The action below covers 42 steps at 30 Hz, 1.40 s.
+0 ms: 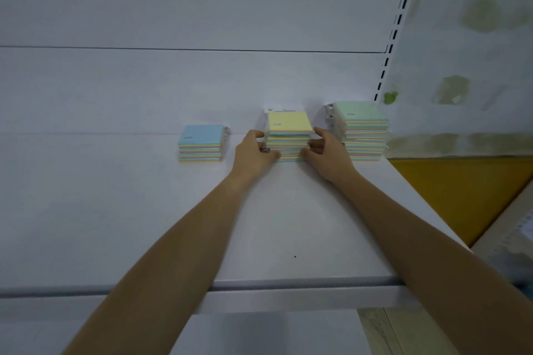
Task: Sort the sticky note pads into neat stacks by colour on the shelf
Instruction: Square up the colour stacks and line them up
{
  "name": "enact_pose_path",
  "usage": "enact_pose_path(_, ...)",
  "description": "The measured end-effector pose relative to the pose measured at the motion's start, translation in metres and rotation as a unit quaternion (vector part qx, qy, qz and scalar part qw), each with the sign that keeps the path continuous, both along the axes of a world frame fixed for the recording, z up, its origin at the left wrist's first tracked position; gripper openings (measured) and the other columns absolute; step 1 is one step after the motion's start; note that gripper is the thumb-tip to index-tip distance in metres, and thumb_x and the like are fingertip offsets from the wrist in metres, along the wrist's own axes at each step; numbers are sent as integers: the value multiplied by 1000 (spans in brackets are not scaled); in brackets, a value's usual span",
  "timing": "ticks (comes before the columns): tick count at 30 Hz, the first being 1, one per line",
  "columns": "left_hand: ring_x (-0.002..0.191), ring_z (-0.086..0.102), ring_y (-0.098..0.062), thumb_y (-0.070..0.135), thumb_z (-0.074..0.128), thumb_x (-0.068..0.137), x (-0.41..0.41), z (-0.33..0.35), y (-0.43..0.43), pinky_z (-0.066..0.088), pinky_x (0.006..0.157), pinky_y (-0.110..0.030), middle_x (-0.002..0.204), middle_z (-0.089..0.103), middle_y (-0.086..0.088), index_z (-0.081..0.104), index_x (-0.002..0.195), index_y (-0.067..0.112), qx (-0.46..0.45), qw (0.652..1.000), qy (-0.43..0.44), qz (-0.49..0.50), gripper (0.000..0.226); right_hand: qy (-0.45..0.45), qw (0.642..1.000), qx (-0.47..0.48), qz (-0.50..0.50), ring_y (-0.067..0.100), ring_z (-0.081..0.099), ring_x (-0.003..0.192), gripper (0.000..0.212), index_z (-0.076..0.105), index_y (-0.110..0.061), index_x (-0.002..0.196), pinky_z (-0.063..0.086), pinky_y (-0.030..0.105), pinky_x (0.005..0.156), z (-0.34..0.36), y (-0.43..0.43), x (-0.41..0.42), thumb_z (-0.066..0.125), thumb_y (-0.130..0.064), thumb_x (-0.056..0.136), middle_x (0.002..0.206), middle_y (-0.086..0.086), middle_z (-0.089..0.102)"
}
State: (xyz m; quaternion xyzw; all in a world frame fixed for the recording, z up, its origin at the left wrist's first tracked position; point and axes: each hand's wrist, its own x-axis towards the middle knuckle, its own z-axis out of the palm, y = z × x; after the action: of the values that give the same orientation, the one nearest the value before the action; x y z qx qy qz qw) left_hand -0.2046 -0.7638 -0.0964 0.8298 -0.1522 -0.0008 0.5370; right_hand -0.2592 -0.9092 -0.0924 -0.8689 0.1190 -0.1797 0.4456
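Note:
Three stacks of sticky note pads stand at the back of the white shelf [288, 225]. A low blue-topped stack [200, 143] is on the left. The yellow-topped stack [289, 127] is in the middle. A taller green-topped stack [364, 131] is on the right. My left hand [253, 153] presses the left side of the yellow-topped stack and my right hand [327, 153] presses its right side, fingers curled around the lower pads. The stack rests on the shelf between both hands.
The shelf's white back panel rises behind the stacks, with a slotted upright [395, 29] at the right. The shelf's front edge [288, 282] runs across below my forearms. A yellow panel [461, 190] lies beyond the shelf's right end.

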Motion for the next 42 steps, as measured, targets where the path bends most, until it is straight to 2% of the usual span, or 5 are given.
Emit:
enact_pose_path(25, 89, 56, -14, 10, 72, 74, 9, -2, -6, 50, 96, -36, 109, 66, -16, 59, 118, 1, 4, 997, -81, 20, 47, -46, 999, 26, -14, 10, 54, 87, 26, 64, -5, 108, 38, 13, 65, -2, -9, 5, 63, -14, 83, 91, -1, 59)
enact_pose_path(28, 88, 55, -11, 13, 72, 76, 10, -3, -6, 48, 82, -11, 103, 64, -10, 57, 122, 2, -21, 997, -63, 26, 49, -47, 999, 4, -7, 11, 54, 85, 21, 65, -5, 104, 37, 0, 57, -3, -9, 5, 62, -12, 84, 89, 1, 61)
enact_pose_path(32, 85, 57, -12, 11, 72, 76, 12, -3, -6, 41, 62, 2, 96, 61, -4, 60, 118, 2, -29, 997, -70, 24, 44, -45, 998, -28, -19, 16, 58, 92, 28, 63, 0, 111, 36, 11, 71, -2, -7, 5, 59, -13, 86, 108, 14, 68)
enact_pose_path(38, 89, 63, -17, 11, 68, 78, 8, -2, -6, 46, 75, -14, 103, 68, -10, 64, 112, 4, -8, 995, -101, 24, 35, -58, 993, -98, -24, 25, 62, 98, 21, 64, -1, 101, 31, 15, 67, -3, -5, 3, 55, -15, 88, 104, 14, 69)
enact_pose_path(42, 114, 57, -22, 19, 66, 81, 5, 3, -9, 42, 90, -24, 129, 55, -10, 47, 130, 7, -25, 990, -120, 63, 54, -132, 989, -68, -6, 7, 60, 89, 22, 63, -9, 105, 36, 4, 61, 4, -1, 1, 56, -12, 85, 95, 1, 65)
